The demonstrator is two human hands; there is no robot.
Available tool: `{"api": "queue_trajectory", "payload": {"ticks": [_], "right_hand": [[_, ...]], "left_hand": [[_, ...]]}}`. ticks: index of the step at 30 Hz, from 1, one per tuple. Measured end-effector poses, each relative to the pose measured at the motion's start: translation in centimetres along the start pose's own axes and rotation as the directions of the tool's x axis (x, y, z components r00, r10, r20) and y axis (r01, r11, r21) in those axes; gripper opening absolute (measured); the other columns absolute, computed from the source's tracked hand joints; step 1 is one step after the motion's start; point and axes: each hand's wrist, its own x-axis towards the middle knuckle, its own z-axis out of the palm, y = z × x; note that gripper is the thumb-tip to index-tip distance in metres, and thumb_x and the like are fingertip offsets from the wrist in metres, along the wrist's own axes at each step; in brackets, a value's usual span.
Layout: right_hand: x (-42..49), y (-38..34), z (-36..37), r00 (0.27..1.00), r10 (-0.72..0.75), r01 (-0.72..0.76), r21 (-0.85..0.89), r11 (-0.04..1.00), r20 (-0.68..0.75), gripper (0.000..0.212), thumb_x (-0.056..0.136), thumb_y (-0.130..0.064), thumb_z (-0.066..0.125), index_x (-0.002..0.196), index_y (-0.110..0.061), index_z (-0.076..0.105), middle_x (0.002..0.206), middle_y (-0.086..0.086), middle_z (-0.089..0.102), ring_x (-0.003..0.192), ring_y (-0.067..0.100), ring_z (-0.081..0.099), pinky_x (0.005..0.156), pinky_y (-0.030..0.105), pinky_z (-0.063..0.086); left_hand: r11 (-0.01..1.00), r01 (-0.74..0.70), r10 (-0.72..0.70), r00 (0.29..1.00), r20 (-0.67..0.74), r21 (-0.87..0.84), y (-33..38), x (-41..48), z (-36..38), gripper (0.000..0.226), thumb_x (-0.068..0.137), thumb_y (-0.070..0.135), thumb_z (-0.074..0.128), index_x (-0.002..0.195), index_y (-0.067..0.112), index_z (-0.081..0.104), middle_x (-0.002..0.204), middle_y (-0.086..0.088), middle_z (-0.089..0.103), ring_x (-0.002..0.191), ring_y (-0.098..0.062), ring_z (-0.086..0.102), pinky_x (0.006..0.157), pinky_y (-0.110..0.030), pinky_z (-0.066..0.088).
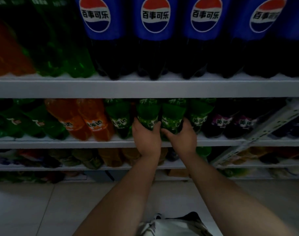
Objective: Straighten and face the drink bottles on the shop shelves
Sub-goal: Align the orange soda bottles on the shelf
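Two green drink bottles stand side by side on the middle shelf (pixel 94 143). My left hand (pixel 146 136) grips the lower part of the left green bottle (pixel 147 114). My right hand (pixel 181 137) grips the lower part of the right green bottle (pixel 173 114). Both labels are partly covered by my fingers. More green bottles flank them, one to the left (pixel 119 119) and one to the right (pixel 198 116).
Orange bottles (pixel 84 119) and darker green ones stand left on the same shelf, purple-labelled bottles (pixel 230 123) right. Large blue-labelled cola bottles (pixel 155 31) fill the upper shelf (pixel 145 88). Lower shelves hold more drinks. A perforated metal upright (pixel 264 130) slants at right. Pale tiled floor lies below.
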Motion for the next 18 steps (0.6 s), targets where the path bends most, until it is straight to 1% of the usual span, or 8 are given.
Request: {"api": "queue_trajectory", "payload": {"ticks": [2,4,9,10,12,15,16,18], "right_hand": [[0.4,0.2,-0.4,1.000,-0.013,0.014,-0.015,1.000,0.028,0.069,0.067,-0.054,0.077,0.124,-0.022,0.053,0.114,-0.001,0.064,0.102,0.017,0.060,0.075,0.026,0.047],[0.7,0.4,-0.8,0.997,-0.026,0.028,-0.030,0.999,0.075,0.068,0.069,-0.053,0.077,0.124,-0.020,0.053,0.115,0.001,0.065,0.104,0.019,0.061,0.080,0.031,0.051],[1.6,0.9,-1.8,0.973,-0.069,0.059,0.055,0.997,0.219,0.065,0.075,-0.041,0.077,0.128,-0.017,0.049,0.119,0.000,0.062,0.106,0.012,0.057,0.081,0.018,0.040],[1.6,0.9,-1.9,0.968,-0.076,0.058,0.082,0.995,0.239,0.064,0.076,-0.039,0.076,0.129,-0.017,0.048,0.119,-0.001,0.061,0.105,0.009,0.055,0.083,0.018,0.039],[1.5,0.8,-1.7,0.964,-0.080,0.050,0.125,0.991,0.254,0.063,0.076,-0.037,0.076,0.129,-0.019,0.046,0.116,-0.004,0.058,0.102,0.004,0.050,0.084,0.020,0.039],[1.4,0.7,-1.4,0.967,-0.082,0.039,0.178,0.983,0.241,0.062,0.075,-0.036,0.076,0.127,-0.023,0.045,0.110,-0.012,0.052,0.101,0.001,0.050,0.080,0.017,0.038],[1.3,0.8,-1.3,0.969,-0.083,0.039,0.185,0.982,0.232,0.061,0.075,-0.036,0.076,0.127,-0.023,0.046,0.109,-0.013,0.052,0.100,-0.001,0.049,0.079,0.016,0.038],[1.2,0.8,-1.1,0.978,-0.070,0.036,0.172,0.985,0.199,0.062,0.075,-0.037,0.077,0.127,-0.022,0.048,0.107,-0.014,0.051,0.097,-0.003,0.049,0.078,0.016,0.038]], "left_hand": [[0.999,-0.030,0.030,0.999,-0.015,0.018,-0.2,0.2,-0.1,0.070,0.076,0.033,0.077,0.135,0.010,0.047,0.127,-0.008,0.055,0.119,-0.022,0.052,0.096,-0.033,0.045],[0.997,-0.058,0.056,0.998,0.036,0.044,-0.5,0.5,-0.6,0.066,0.079,0.034,0.075,0.135,0.012,0.047,0.126,-0.007,0.057,0.117,-0.021,0.053,0.096,-0.033,0.045],[0.989,-0.133,0.114,0.966,0.234,0.069,-1.0,1.8,-2.5,0.062,0.087,0.027,0.068,0.140,0.014,0.040,0.132,-0.006,0.055,0.122,-0.020,0.050,0.097,-0.023,0.036],[0.982,-0.161,0.135,0.964,0.231,0.098,-0.9,1.6,-2.6,0.062,0.088,0.027,0.067,0.142,0.015,0.038,0.133,-0.006,0.054,0.123,-0.021,0.050,0.098,-0.024,0.036],[0.969,-0.190,0.168,0.975,0.145,0.157,-0.8,0.4,-2.3,0.071,0.084,0.030,0.070,0.145,0.016,0.035,0.137,-0.005,0.052,0.125,-0.021,0.048,0.101,-0.029,0.039],[0.979,-0.116,0.112,0.993,0.037,0.166,0.0,-0.9,-1.2,0.095,0.071,0.037,0.081,0.148,0.015,0.029,0.143,-0.007,0.044,0.131,-0.019,0.041,0.105,-0.036,0.039],[0.981,-0.090,0.088,0.996,0.017,0.171,0.2,-0.9,-0.9,0.097,0.070,0.038,0.082,0.147,0.013,0.029,0.143,-0.008,0.043,0.131,-0.020,0.040,0.105,-0.037,0.039],[0.983,-0.061,0.064,0.998,-0.013,0.171,0.5,-0.3,-0.4,0.091,0.071,0.038,0.081,0.144,0.010,0.034,0.139,-0.009,0.046,0.128,-0.023,0.043,0.102,-0.039,0.042]]}}
